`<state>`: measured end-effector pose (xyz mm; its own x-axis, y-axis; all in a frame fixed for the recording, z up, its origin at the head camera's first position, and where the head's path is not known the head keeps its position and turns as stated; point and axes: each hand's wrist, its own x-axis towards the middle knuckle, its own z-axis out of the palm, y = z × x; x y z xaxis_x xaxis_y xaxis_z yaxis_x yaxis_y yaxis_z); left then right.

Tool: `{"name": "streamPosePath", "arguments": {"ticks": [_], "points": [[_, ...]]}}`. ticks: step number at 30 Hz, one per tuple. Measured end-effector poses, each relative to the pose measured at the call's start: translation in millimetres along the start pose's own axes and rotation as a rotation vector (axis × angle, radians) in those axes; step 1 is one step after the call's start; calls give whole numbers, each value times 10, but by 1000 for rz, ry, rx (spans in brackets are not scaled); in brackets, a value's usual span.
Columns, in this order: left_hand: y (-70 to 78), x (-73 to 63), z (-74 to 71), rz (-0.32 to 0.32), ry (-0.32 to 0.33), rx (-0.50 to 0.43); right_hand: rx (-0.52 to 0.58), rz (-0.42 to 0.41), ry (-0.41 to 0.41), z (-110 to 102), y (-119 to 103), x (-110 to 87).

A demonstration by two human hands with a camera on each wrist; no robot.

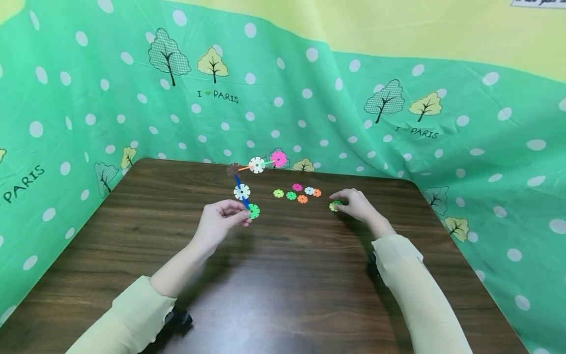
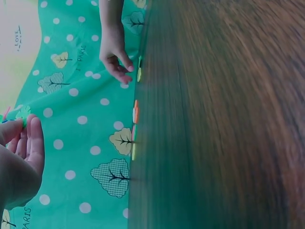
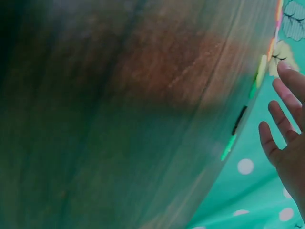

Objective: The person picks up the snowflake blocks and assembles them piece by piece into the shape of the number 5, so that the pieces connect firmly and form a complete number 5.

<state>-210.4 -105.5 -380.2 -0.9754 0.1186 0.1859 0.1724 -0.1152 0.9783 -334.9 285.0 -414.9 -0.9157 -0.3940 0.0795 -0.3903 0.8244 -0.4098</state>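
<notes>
My left hand [image 1: 215, 222] pinches a green notched disc [image 1: 254, 211] at the near end of a raised chain. Beyond it the chain runs through a blue disc [image 1: 246, 202], a white disc [image 1: 241, 191], a brown disc [image 1: 234, 169], another white disc [image 1: 256, 165] and a pink disc [image 1: 279, 159], with edge-on discs linking them. Over a yellow-green disc [image 1: 333, 206] on the table hovers my right hand [image 1: 357, 206]. Its fingers are spread and hold nothing in the right wrist view. A dark disc [image 3: 239, 120] and a green disc [image 3: 228, 147], seen there, are hidden behind that hand from the head.
Several loose discs lie mid-table between the hands, among them a lime disc [image 1: 278, 193], a magenta disc [image 1: 297, 187] and an orange disc [image 1: 302, 199]. The brown wooden table [image 1: 283, 275] meets a green dotted cloth [image 1: 305, 113] at its back and sides.
</notes>
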Motion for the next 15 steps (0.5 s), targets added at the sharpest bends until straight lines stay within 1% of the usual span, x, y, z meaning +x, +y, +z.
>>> {"name": "streamPosePath", "arguments": {"ticks": [7, 15], "points": [[-39, 18, -20, 0, -10, 10, 2, 49, -19, 81, 93, 54], [-47, 54, -10, 5, -7, 14, 6, 43, 43, 98, 36, 85]]}}
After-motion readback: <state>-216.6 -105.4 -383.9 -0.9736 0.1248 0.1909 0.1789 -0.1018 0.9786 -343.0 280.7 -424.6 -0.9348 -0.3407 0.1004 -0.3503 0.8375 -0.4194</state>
